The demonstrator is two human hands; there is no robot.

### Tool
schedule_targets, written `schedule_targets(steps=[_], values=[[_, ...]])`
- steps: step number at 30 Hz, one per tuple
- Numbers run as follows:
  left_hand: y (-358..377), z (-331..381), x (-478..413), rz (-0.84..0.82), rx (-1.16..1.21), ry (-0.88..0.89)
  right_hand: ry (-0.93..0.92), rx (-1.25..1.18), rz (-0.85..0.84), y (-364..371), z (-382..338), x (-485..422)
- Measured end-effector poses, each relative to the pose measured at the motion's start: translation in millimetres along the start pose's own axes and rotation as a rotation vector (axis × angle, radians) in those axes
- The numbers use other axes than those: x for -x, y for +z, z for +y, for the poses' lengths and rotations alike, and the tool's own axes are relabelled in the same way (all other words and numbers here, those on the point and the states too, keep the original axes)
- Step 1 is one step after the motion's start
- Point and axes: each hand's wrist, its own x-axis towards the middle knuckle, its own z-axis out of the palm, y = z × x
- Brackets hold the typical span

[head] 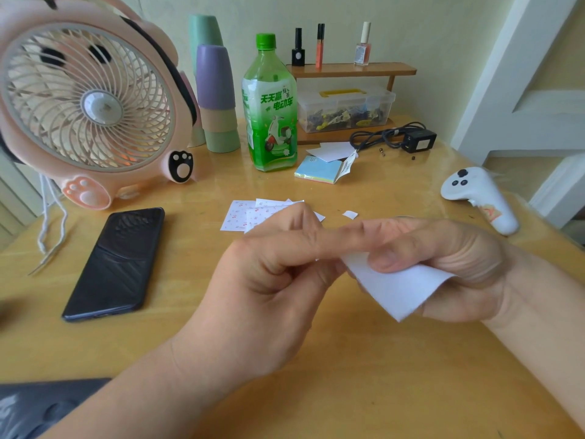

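White paper (399, 291) hung above the near edge of the table (348, 381), pinched by the left hand (269, 280) and right hand (462, 264); uneven pulling could have torn or crumpled it.

We see a bright scene in soft, even daylight, with only faint shadows on the table (348, 384) under the left hand (269, 280) and right hand (459, 264). The glossy tabletop shows pale glare near the bottle (270, 103) and along its right edge; the phone (117, 264) screen carries streaky reflections. Wide-angle distortion bends the fan (85, 99) and door frame (493, 74). Both hands and the paper (402, 286) look slightly soft; the lower-left corner is blurred.
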Motion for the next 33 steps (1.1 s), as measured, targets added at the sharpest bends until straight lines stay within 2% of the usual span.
schedule_targets(steps=[3,5,8,10,13,15,17,19,21,25,29,33], values=[[-0.6,0.3,1.2,0.004,-0.081,0.001,0.007,-0.216,-0.058,-1.3,0.6,-1.7],[-0.6,-0.3,1.8,0.02,-0.129,-0.012,0.007,-0.274,-0.013,-3.4,1.1,2.3],[-0.5,1.2,0.3,0.092,-0.321,0.065,0.02,-0.282,0.079,-0.4,-1.6,1.7],[-2.2,2.1,-2.5,0.164,-0.417,0.108,-0.009,-0.288,0.202,4.9,-5.1,0.2],[-3.0,1.0,-6.6,0.204,-0.503,0.078,-0.169,-0.393,0.457,15.6,-10.4,-5.1],[-1.9,-1.1,-7.6,0.146,-0.597,0.015,-0.284,-0.496,0.551,15.4,-8.7,-8.9],[1.2,-2.7,-6.5,0.037,-0.658,-0.046,-0.318,-0.536,0.579,20.2,-4.4,-11.2],[6.7,-3.9,-4.5,-0.075,-0.694,-0.064,-0.281,-0.42,0.622,28.5,1.7,-14.0],[12.9,-5.1,-1.8,-0.142,-0.71,-0.043,-0.274,-0.208,0.706,33.5,10.0,-19.3],[18.5,-5.5,0.8,-0.187,-0.733,-0.006,-0.42,0.093,0.886,34.3,21.2,-27.0],[20.1,-7.5,1.1,-0.252,-0.686,-0.023,-0.459,0.171,0.974,32.4,19.8,-27.6],[19.6,-6.6,2.8,-0.201,-0.493,-0.086,-0.448,0.173,1.018,30.2,17.2,-28.1]])
